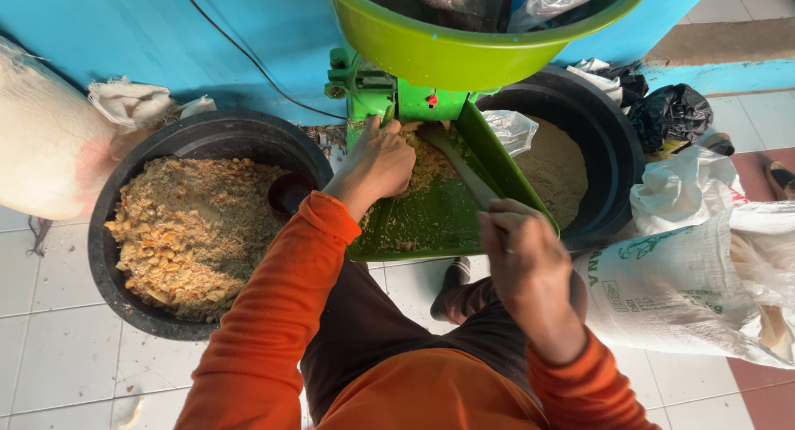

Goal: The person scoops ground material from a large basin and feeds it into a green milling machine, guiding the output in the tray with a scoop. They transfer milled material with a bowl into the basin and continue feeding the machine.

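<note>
Your left hand [377,161] rests with bent fingers on the crumbly meal [431,165] at the top of the green chute [431,215]. Your right hand [522,256] is closed around a stick [460,169] lying in that chute. A white sack [679,289] with green print lies at right, its far end cut off. A pale sack [41,140] lies at left. The green basin [464,41] hides the machine's top.

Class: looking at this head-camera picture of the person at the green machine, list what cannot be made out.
- Left hand fingertips: head view, buried in the crumbly mix on the green tray.
- Stick lower end: hidden inside the right hand.
- Green basin contents: cut off by the top edge.
</note>
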### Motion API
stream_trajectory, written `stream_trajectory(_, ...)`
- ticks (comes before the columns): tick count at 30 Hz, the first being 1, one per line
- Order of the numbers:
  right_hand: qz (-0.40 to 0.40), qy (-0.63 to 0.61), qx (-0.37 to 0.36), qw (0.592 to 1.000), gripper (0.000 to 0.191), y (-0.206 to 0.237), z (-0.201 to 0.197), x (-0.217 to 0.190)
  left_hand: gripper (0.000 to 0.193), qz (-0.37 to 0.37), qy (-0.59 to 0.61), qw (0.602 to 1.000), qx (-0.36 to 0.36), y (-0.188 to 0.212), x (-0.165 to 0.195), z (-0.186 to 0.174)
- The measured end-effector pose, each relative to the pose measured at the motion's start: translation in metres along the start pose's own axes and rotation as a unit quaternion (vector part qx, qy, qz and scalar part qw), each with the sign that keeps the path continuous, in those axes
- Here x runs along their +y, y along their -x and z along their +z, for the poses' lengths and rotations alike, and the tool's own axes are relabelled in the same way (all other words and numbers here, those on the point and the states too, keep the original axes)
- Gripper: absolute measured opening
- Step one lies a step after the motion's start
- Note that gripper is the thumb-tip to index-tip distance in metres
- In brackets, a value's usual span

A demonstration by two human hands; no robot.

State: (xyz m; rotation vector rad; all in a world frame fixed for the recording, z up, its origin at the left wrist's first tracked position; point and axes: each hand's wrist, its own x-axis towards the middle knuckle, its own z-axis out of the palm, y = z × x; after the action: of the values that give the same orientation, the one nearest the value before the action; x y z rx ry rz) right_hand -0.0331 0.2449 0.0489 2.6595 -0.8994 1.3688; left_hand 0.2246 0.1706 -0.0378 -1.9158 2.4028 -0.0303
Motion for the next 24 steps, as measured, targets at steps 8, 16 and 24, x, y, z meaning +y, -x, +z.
stream_trajectory(8,0.033,-0.007,-0.004,0.999,0.026,0.009,-0.01,-0.002,0.017,0.008,0.058,0.985,0.162,0.009,-0.004,0.011)
stream_trajectory(16,0.009,-0.046,0.001,0.999,0.025,0.015,0.019,0.008,0.027,0.026,0.019,0.999,0.037,0.055,0.014,-0.019)
stream_trajectory(24,0.024,0.004,0.028,0.999,0.023,0.027,-0.033,0.017,0.024,0.083,-0.035,0.996,0.023,0.07,0.021,-0.033)
